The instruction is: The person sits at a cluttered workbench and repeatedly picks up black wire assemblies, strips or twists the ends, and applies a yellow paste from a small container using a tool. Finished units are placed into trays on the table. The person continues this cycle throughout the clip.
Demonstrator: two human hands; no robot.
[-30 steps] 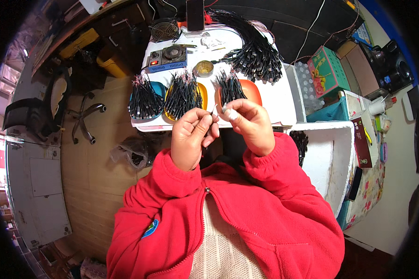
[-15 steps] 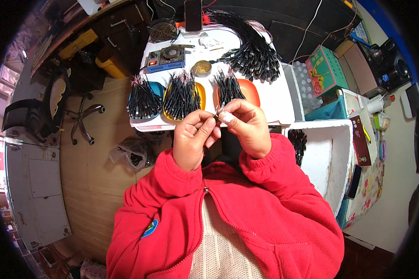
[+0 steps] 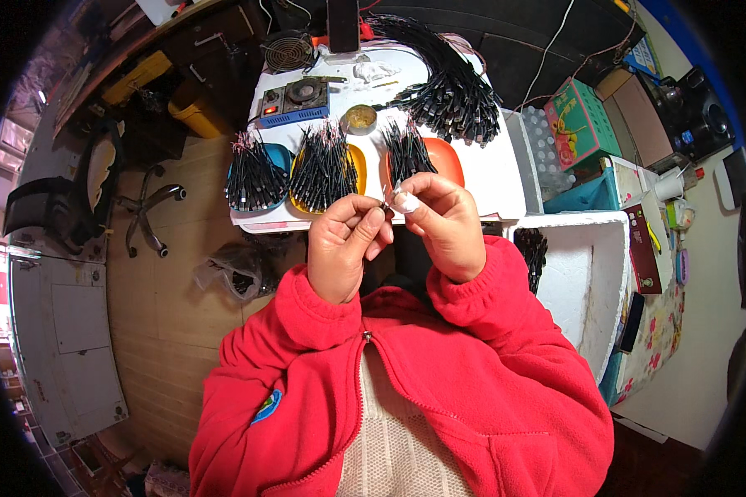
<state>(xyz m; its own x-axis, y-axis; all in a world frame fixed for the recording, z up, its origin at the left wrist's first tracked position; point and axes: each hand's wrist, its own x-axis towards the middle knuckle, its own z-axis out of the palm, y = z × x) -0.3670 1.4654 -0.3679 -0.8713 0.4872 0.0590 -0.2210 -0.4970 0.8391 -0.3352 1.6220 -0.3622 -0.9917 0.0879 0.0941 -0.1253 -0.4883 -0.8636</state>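
Just in front of the table's near edge, my left hand (image 3: pixel 344 244) and my right hand (image 3: pixel 449 228) meet at the fingertips. My left thumb and forefinger pinch a small dark piece (image 3: pixel 385 207), mostly hidden by the fingers; its kind is too small to tell. The right thumb, wrapped in something white, and its forefinger are closed at the same spot. Beyond the hands lie bundles of short black cables with thin wire ends: one bundle (image 3: pixel 255 178) on a blue tray (image 3: pixel 281 155), another (image 3: pixel 323 170) on a yellow tray (image 3: pixel 358 160), a third (image 3: pixel 406 153) on an orange tray (image 3: pixel 449 161).
Behind the trays stand a blue heating device (image 3: pixel 294 103) with a lit red switch, a small round tin (image 3: pixel 360 120) and a fan (image 3: pixel 290 52). A large heap of black cables (image 3: pixel 452 103) covers the back right. A white foam box (image 3: pixel 584 273) sits at the right.
The right thumb and fingertips have shifted very slightly around the small piece. Otherwise both hands stay in place, still meeting at the fingertips.
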